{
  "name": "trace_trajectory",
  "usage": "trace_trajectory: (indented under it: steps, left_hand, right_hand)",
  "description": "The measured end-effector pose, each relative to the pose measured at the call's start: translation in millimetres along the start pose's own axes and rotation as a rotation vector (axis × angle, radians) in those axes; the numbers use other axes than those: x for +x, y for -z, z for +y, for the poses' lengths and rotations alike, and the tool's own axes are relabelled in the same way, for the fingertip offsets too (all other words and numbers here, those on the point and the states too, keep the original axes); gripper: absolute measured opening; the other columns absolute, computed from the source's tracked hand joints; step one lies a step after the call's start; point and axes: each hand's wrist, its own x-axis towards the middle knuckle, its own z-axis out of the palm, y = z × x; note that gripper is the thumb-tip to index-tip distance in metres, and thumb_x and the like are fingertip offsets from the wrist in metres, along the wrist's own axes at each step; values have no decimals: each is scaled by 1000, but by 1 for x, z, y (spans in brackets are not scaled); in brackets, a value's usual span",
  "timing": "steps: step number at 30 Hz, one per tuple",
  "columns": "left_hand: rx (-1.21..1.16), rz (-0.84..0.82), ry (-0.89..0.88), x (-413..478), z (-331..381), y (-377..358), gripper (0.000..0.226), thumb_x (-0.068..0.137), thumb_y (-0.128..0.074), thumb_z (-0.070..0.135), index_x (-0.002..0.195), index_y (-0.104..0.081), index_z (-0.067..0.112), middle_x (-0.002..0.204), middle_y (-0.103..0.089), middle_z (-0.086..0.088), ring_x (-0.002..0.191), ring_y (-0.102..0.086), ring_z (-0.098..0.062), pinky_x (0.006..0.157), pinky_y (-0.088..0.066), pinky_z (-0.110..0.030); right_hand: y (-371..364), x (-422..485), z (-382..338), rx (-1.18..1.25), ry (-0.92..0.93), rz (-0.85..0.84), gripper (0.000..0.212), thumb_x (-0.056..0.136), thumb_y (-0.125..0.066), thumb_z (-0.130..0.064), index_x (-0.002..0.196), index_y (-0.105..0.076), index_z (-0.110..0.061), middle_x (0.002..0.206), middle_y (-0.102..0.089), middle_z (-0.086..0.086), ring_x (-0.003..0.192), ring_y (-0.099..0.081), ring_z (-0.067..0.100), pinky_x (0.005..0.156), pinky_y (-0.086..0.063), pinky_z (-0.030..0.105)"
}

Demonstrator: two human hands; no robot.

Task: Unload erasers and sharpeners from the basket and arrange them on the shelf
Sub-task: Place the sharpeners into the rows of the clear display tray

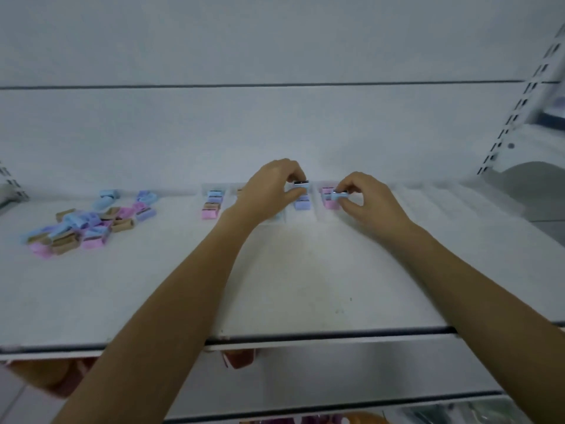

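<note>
On the white shelf [305, 286], a loose pile [82, 228] of pink, blue, purple and tan pieces lies at far left. A sorted row [211, 205] stands right of it, inside clear dividers. The left hand [269, 191] pinches a blue piece [301, 183] between thumb and fingers, above a purple row [302, 203]. The right hand [367, 200] pinches a second blue piece [340, 195], touching a pink row [328, 198]. A slotted upright [519, 102] rises at far right.
</note>
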Motion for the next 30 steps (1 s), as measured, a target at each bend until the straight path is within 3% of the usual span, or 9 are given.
trace_trajectory:
  steps: [6, 12, 30]
  left_hand:
    - [207, -200, 9, -2, 2, -12, 16, 87, -61, 26, 98, -62, 14, 99, -61, 2, 91, -45, -11, 74, -32, -23]
    - [306, -211, -15, -5, 4, -15, 17, 90, -56, 29, 100, -62, 17, 105, -61, 2, 102, -46, -17, 73, -29, -24]
    - [290, -145, -63, -13, 3, -17, 24, 94, -46, 22, 106, -66, 17, 107, -63, 1, 99, -48, -18, 77, -36, -27]
  right_hand:
    - [-2, -2, 3, -143, 31, -117, 10, 81, -61, -9, 91, -64, -10, 94, -63, 1, 96, -47, 19, 77, -31, 23]
    - [-3, -2, 3, -193, 45, -168, 11, 80, -61, -10, 90, -67, -10, 99, -62, 5, 100, -47, 23, 85, -35, 28]
    - [-5, -7, 12, -164, 70, -90, 16, 80, -59, -6, 89, -71, -11, 90, -69, 5, 91, -55, 32, 84, -42, 40]
